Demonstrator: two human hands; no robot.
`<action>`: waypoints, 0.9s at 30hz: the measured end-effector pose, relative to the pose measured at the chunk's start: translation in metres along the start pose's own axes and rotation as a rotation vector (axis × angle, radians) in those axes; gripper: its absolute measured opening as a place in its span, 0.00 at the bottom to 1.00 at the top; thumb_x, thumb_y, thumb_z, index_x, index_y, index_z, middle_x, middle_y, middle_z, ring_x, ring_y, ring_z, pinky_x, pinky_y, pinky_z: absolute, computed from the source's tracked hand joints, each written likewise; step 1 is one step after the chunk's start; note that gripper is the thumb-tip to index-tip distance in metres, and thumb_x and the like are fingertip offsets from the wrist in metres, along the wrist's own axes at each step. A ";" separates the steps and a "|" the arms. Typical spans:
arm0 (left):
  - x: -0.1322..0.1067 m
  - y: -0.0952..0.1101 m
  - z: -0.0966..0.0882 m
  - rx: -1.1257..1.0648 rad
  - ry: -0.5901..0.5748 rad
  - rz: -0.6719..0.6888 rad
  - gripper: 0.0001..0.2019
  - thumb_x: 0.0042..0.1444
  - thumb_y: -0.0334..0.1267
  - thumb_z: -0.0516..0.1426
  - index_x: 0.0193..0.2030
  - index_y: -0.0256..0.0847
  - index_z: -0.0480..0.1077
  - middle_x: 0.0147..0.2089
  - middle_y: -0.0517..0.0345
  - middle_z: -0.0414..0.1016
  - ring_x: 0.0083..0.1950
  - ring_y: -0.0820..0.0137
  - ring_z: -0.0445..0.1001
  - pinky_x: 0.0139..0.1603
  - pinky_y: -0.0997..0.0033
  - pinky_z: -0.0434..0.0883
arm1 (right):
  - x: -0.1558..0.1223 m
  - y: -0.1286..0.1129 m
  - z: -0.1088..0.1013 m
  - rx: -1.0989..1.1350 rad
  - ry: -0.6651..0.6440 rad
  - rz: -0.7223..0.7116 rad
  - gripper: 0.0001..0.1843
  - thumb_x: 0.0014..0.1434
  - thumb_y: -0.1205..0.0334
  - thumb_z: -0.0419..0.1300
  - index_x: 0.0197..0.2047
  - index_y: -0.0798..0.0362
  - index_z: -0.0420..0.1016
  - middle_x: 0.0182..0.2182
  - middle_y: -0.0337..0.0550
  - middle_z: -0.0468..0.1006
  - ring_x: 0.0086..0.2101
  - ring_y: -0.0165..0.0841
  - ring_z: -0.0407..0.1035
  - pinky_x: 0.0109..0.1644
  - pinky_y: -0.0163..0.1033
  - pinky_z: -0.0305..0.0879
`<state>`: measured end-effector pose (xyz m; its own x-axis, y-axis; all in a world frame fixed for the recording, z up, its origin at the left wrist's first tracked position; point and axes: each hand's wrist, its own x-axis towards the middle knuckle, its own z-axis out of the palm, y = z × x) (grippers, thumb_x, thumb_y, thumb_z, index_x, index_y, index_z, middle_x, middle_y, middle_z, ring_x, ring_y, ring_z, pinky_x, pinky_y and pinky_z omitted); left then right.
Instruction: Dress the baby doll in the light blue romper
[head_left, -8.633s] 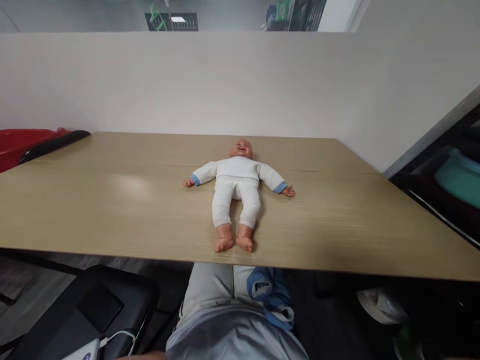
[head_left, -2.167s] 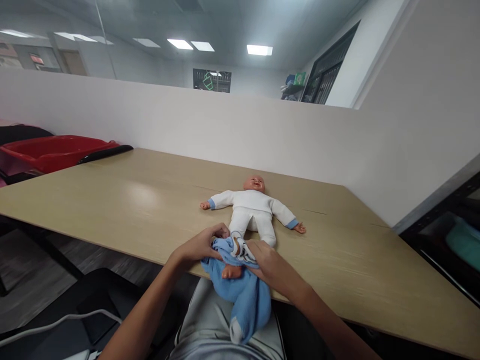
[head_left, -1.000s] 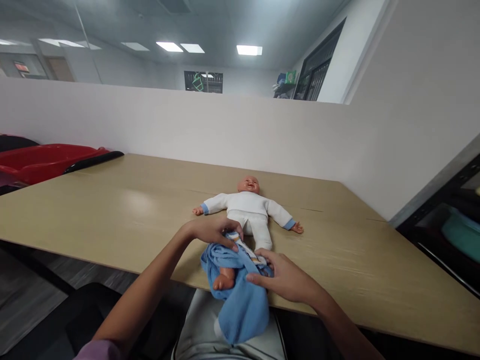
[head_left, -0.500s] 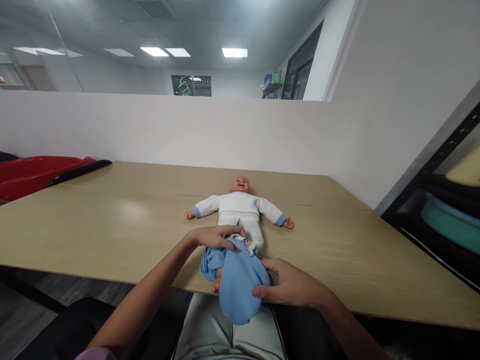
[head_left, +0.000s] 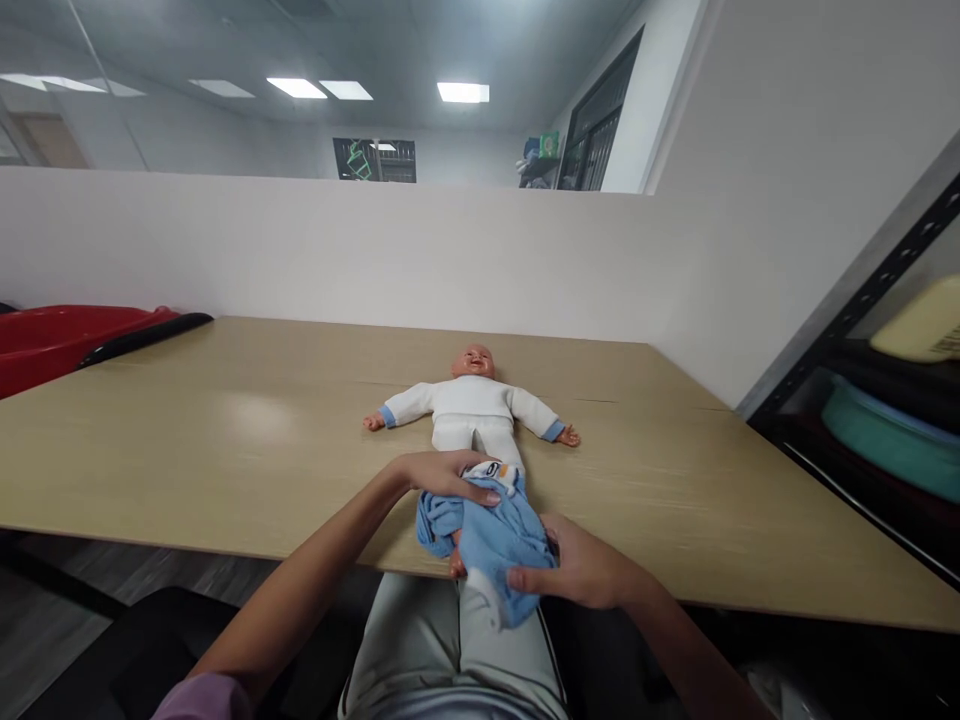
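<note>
A baby doll (head_left: pixel 472 398) in a white top and white leggings lies on its back, head away from me, arms spread. Around its lower legs is a bunched blue garment (head_left: pixel 502 535) with a white printed band; it looks like small trousers, and one bare foot shows below it. My left hand (head_left: pixel 450 474) is closed over the garment's upper edge, thumb on the cloth. On the right side of the cloth, my right hand (head_left: pixel 574 565) grips it between thumb and fingers; those fingers are partly hidden.
The doll lies near the front edge of a wooden table (head_left: pixel 300 440). A red plastic tub (head_left: pixel 82 340) is at the far left. On the right, a black shelf (head_left: pixel 817 430) holds a teal basin (head_left: pixel 892 440) and a pale yellow container (head_left: pixel 922 320).
The blue garment's hanging part has been drawn up and crumpled, and a white patch now shows at its lower end. Both hands keep their hold. The view has shifted slightly.
</note>
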<state>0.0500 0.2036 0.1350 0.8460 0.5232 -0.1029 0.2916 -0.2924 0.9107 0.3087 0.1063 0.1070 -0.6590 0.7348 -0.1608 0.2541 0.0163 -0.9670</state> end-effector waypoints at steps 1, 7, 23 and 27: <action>0.000 -0.001 -0.001 -0.003 -0.027 0.007 0.31 0.49 0.64 0.70 0.46 0.38 0.79 0.44 0.53 0.82 0.48 0.55 0.79 0.51 0.62 0.76 | 0.000 0.000 0.001 0.025 0.031 -0.012 0.32 0.57 0.39 0.73 0.58 0.51 0.81 0.53 0.49 0.85 0.53 0.52 0.79 0.59 0.56 0.76; -0.003 0.000 0.000 -0.021 -0.034 0.060 0.30 0.51 0.60 0.70 0.48 0.34 0.80 0.46 0.51 0.84 0.48 0.54 0.80 0.55 0.58 0.77 | 0.016 0.009 0.009 0.283 0.308 -0.090 0.32 0.62 0.38 0.69 0.64 0.44 0.76 0.61 0.45 0.81 0.65 0.47 0.70 0.72 0.55 0.62; -0.001 0.008 0.024 0.087 -0.024 -0.017 0.18 0.60 0.55 0.63 0.42 0.40 0.76 0.41 0.59 0.78 0.45 0.62 0.75 0.48 0.68 0.73 | 0.006 0.021 0.045 0.317 0.703 -0.022 0.32 0.56 0.42 0.71 0.59 0.49 0.78 0.57 0.48 0.83 0.59 0.50 0.75 0.66 0.53 0.68; -0.003 0.017 0.028 0.005 -0.018 -0.074 0.24 0.57 0.61 0.66 0.45 0.41 0.79 0.43 0.58 0.82 0.47 0.61 0.78 0.51 0.67 0.73 | 0.007 0.020 0.042 0.394 0.680 0.036 0.30 0.56 0.41 0.69 0.57 0.47 0.78 0.51 0.46 0.86 0.54 0.49 0.78 0.59 0.51 0.72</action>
<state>0.0652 0.1750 0.1393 0.8300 0.5289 -0.1773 0.3559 -0.2574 0.8984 0.2795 0.0839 0.0779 -0.0444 0.9861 -0.1600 -0.0862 -0.1634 -0.9828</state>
